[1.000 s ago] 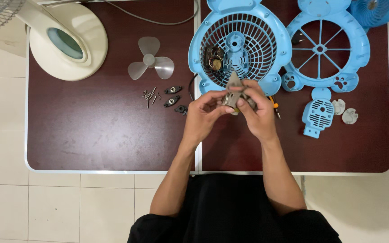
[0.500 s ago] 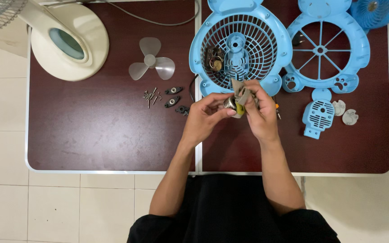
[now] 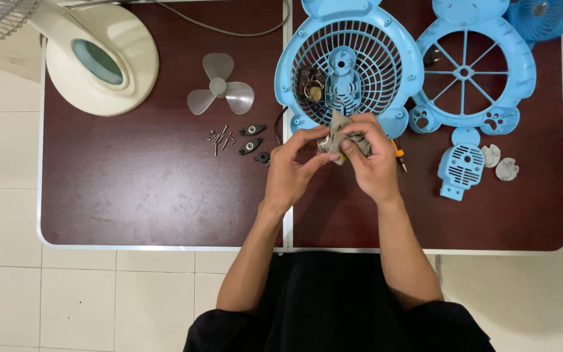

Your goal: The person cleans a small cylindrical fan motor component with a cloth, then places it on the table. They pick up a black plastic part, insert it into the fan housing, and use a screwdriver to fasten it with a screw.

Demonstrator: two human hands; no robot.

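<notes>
My left hand [image 3: 291,173] and my right hand [image 3: 374,163] meet above the dark red table [image 3: 138,189], just below a light blue fan grille housing [image 3: 350,65]. Between the fingertips sits a small metal fan motor part [image 3: 326,144] wrapped in a grey cloth [image 3: 341,132]. The left fingers pinch the metal part from the left. Most of the cloth sits under the right fingers, which press it onto the part. An orange-handled screwdriver [image 3: 399,154] pokes out on the table by my right hand.
A translucent fan blade [image 3: 219,88], a heap of screws [image 3: 221,138] and three small black parts [image 3: 251,140] lie left of my hands. A cream fan base [image 3: 102,62] stands at the far left. At right lie a blue spoked front cover [image 3: 467,68], a blue vented cap [image 3: 461,169] and two white discs [image 3: 500,163].
Both hands have kept turning and rubbing the cloth-wrapped part in place; the cloth has shifted between the fingers. Nothing on the table has moved.
</notes>
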